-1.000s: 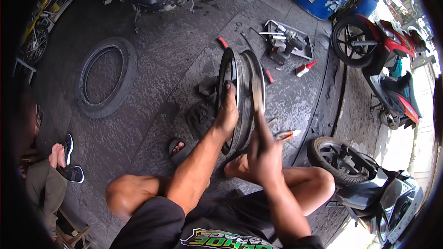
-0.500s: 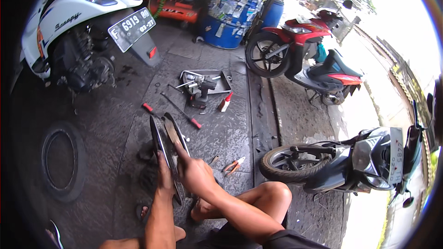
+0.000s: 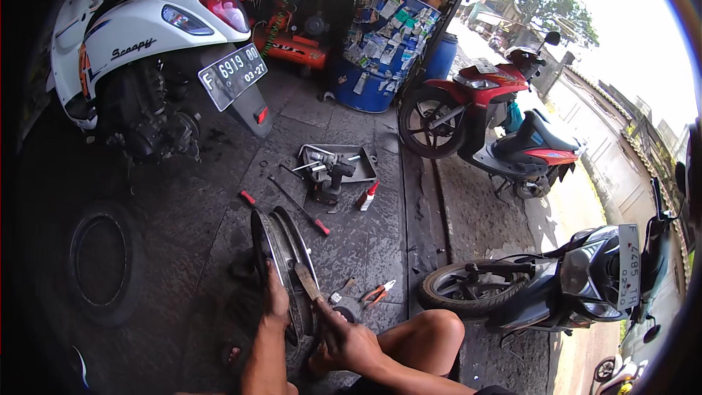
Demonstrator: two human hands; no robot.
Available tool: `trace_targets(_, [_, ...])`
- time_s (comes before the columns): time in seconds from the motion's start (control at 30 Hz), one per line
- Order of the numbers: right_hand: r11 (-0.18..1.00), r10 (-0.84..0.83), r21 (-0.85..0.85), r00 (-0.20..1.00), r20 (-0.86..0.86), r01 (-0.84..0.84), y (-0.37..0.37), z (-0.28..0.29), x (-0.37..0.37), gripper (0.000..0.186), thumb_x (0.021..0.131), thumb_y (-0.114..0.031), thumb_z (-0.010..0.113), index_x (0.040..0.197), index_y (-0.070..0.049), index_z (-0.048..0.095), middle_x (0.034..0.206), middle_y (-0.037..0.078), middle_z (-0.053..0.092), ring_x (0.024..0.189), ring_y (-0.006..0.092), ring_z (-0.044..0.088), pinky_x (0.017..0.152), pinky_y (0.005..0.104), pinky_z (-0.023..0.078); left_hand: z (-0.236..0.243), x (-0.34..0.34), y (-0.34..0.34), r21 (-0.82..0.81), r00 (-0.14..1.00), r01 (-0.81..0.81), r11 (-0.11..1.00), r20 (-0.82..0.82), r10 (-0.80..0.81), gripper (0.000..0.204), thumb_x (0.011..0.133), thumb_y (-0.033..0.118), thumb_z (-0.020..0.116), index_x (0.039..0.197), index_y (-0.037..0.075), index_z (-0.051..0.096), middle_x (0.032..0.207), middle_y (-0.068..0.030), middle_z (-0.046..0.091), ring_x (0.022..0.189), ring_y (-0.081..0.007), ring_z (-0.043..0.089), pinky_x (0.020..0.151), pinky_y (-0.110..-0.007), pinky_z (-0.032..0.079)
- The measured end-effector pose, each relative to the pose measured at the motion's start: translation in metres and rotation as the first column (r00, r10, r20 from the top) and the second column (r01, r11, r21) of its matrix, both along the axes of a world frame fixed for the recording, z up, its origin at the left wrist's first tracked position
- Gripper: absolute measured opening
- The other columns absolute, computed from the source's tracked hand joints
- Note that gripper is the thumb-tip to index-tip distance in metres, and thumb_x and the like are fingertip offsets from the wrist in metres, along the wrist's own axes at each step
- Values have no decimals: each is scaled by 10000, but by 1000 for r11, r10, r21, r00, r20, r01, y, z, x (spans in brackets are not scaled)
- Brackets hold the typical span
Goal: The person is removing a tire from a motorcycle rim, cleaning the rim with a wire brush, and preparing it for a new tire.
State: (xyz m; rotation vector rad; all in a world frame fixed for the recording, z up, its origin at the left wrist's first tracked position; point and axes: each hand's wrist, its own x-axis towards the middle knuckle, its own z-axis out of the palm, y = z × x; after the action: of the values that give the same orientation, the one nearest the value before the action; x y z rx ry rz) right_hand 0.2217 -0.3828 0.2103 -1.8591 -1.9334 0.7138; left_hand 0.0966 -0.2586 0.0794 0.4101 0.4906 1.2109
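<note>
A bare motorcycle wheel rim (image 3: 298, 254), with no tyre on it, stands upright before me. My left hand (image 3: 276, 301) is closed around its left edge. In my right hand (image 3: 352, 345) is a flat, tan, scraper-like tool (image 3: 309, 283). Its far end reaches into the channel between the rim's two flanges; whether it is a scraper or a brush I cannot tell. Past the rim lie a long tyre lever (image 3: 300, 205) with a red handle and a second red handle (image 3: 248, 198). Orange-handled pliers (image 3: 378, 293) rest right of my right hand.
A metal tray (image 3: 365, 167) holds tools, with a cordless drill (image 3: 330, 186) at its front and a red-capped bottle (image 3: 368, 197) beside it. A loose tyre (image 3: 106, 263) lies left. Scooters stand around: white (image 3: 146, 44), red (image 3: 486, 102), dark (image 3: 570, 267). Behind are a blue drum (image 3: 365, 84) and an orange compressor (image 3: 292, 51).
The view has tilted up. My right hand and the tan tool have drawn back toward me along the rim's channel. The rim has turned, showing more of its channel; my left hand keeps its hold.
</note>
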Motion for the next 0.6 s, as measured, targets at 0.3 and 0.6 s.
trace_targets(0.3, [981, 40, 186, 999, 33, -46, 12, -2, 1, 642, 859, -149, 579, 1471, -152, 388, 715, 268, 642, 653, 427, 658, 612, 526, 522, 29, 5, -6, 77, 976, -104, 992, -183, 116, 713, 1010, 598, 258, 1435, 38, 382, 1314, -107, 532, 1168, -197, 541, 1017, -356, 438])
trace_targets(0.6, [992, 63, 112, 998, 12, -64, 50, 19, -28, 492, 893, -157, 560, 1380, -126, 501, 797, 329, 628, 680, 449, 648, 601, 516, 516, 26, -21, -21, 93, 987, -28, 995, -158, 42, 690, 1041, 532, 199, 1455, 2, 352, 1424, -119, 460, 1303, -197, 439, 1116, -344, 324])
